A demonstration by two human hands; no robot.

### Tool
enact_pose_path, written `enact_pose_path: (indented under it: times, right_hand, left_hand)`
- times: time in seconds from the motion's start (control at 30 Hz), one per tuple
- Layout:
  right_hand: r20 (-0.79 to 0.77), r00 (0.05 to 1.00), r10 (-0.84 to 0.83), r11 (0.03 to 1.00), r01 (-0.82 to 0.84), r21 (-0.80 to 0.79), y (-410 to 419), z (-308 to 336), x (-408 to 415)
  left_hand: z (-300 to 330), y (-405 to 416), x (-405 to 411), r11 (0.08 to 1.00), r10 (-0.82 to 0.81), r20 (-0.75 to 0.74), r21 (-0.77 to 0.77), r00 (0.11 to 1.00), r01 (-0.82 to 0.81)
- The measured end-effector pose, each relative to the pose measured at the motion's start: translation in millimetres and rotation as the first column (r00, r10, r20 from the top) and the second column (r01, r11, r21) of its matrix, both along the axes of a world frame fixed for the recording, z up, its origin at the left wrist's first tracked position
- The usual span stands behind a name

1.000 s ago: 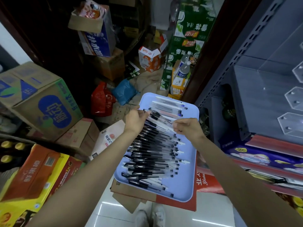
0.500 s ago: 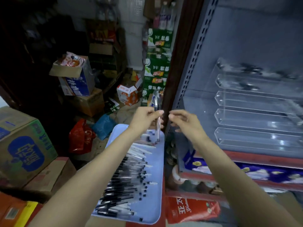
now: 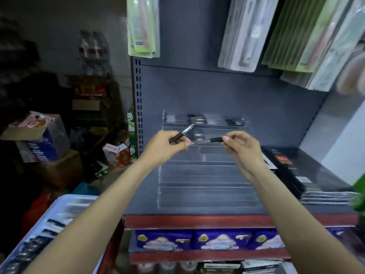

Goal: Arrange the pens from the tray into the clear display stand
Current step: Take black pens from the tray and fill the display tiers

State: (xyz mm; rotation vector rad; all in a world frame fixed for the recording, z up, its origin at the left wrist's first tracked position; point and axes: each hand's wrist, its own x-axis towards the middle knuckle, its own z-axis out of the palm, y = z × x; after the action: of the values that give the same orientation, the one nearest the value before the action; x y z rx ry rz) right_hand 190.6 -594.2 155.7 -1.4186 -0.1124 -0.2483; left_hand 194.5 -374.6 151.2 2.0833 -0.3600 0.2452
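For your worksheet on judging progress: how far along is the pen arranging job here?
Done: a few pens lie in the top rows of the clear display stand. In hand: the left hand and right hand each hold a pen over it. Left: the lower rows look empty, and the tray holds many pens.

Tray [image 3: 65,202] lower left of display stand [image 3: 205,175]; pens [image 3: 197,120] in its back row.

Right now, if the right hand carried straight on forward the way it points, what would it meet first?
Most likely the clear display stand. The right hand, pinching a pen, is raised in front of the stand's upper tiers, with nothing visible between them. Depth is unclear from this one view, so the gap cannot be judged.
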Motion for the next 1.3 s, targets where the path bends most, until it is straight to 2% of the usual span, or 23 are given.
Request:
enact_pose_path:
  times: [0.07,0.2,0.33,0.47,0.63,0.73,0.83,0.93,1.03,1.17,1.23,1.3]
  right_hand:
    - [0.010,1.000,0.011,0.999,-0.011,-0.033,-28,7,12]
    - [0.028,1.000,-0.014,0.991,0.017,-0.135,-69,17,41]
    - [0.059,0.991,-0.122,0.962,0.132,-0.239,-101,20,74]
    - [0.047,0.980,-0.192,0.902,0.196,-0.384,-116,21,108]
    - [0.031,0.982,-0.188,0.764,0.166,-0.623,-121,27,149]
    - [0.004,0.990,-0.138,0.700,0.100,-0.707,-123,24,167]
    - [-0.058,0.996,-0.062,0.696,0.001,-0.718,-125,21,179]
    - [-0.087,0.996,-0.012,0.733,-0.050,-0.678,-128,18,185]
    - [-0.100,0.995,0.013,0.751,-0.076,-0.656,-132,15,188]
    - [-0.116,0.992,0.044,0.757,-0.109,-0.645,-134,15,191]
    - [-0.112,0.993,0.045,0.746,-0.108,-0.657,-134,16,191]
    - [-0.021,1.000,0.008,0.724,-0.021,-0.690,-132,19,188]
  left_hand:
    - [8,-25,8,1.000,0.015,0.001,0.016,1.000,-0.015]
    - [22,-66,25,0.989,0.144,0.073,0.022,0.987,-0.146]
    - [31,-87,55,0.963,0.263,0.122,0.031,0.957,-0.269]
    - [40,-97,97,0.908,0.371,0.171,0.139,0.913,-0.395]
    - [44,-115,147,0.880,0.363,0.114,0.284,0.925,-0.381]
    - [43,-124,170,0.847,0.337,0.111,0.398,0.935,-0.353]
    - [44,-126,184,0.786,0.342,0.142,0.499,0.929,-0.365]
    - [44,-128,188,0.727,0.330,0.184,0.576,0.926,-0.374]
    - [43,-131,190,0.679,0.311,0.240,0.620,0.919,-0.392]
    - [43,-134,189,0.649,0.307,0.240,0.655,0.921,-0.387]
    - [44,-135,187,0.643,0.305,0.256,0.655,0.917,-0.397]
    - [46,-137,184,0.640,0.282,0.296,0.650,0.912,-0.409]
